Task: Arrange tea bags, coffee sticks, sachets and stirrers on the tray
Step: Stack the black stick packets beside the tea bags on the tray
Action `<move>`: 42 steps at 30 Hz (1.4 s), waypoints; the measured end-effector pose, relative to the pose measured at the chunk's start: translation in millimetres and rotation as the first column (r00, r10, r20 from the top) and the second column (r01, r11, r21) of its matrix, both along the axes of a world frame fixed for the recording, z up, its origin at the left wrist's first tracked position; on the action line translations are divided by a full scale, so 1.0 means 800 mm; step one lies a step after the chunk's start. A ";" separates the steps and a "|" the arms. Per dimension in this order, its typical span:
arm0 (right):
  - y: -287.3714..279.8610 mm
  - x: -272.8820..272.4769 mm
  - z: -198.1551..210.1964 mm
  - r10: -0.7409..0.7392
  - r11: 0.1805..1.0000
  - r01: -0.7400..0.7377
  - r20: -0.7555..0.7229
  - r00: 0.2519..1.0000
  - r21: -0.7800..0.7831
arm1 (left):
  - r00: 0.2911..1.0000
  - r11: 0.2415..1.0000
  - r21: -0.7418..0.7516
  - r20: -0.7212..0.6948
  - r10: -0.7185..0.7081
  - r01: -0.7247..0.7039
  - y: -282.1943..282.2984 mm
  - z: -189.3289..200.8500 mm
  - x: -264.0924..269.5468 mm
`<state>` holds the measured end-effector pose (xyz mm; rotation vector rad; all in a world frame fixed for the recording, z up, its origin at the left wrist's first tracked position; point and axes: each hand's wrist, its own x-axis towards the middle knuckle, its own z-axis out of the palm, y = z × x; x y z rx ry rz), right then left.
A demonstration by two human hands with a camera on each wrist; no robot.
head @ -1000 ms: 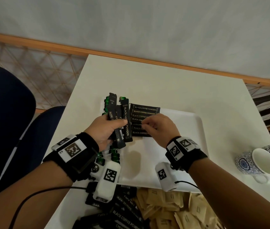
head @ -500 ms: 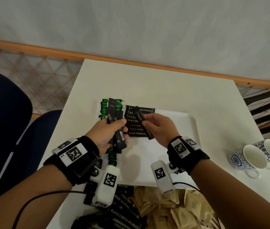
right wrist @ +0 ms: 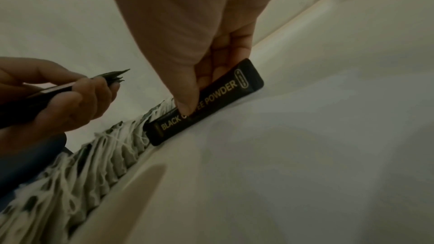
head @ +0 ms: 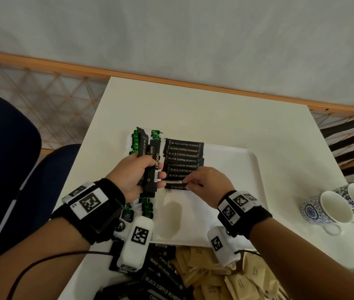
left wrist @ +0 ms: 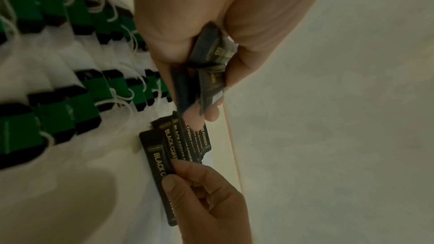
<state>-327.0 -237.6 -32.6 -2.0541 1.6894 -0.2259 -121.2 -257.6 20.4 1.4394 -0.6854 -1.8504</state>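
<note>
right hand (head: pixel 206 182) lowered coffee stick (right wrist: pixel 206 103) onto tray (head: pixel 236 169), wrist view shows lettering

The right hand (head: pixel 206 182) has lowered its coffee stick (head: pixel 177 187) onto the tray (head: pixel 236 167), below the row.

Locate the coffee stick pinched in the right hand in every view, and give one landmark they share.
Head: coffee stick centre, nearest end of the row.
Left wrist: coffee stick lower centre, above the right hand.
Right wrist: coffee stick centre, under the thumb.
Shared landmark: green tea bags.
</note>
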 end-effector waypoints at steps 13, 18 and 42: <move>-0.026 0.013 -0.002 -0.019 0.996 0.021 0.028 0.999 -0.087 | 0.995 0.994 -0.064 0.038 0.089 -0.087 -0.011 -0.005 0.017; -0.030 0.016 -0.006 -0.031 0.995 0.035 0.037 0.999 -0.095 | 0.994 0.994 -0.058 0.057 0.096 -0.093 -0.014 -0.010 0.017; -0.003 0.020 0.040 0.008 0.987 0.061 0.432 0.902 -0.146 | 0.992 0.991 -0.089 0.080 -0.096 0.103 0.008 -0.009 -0.025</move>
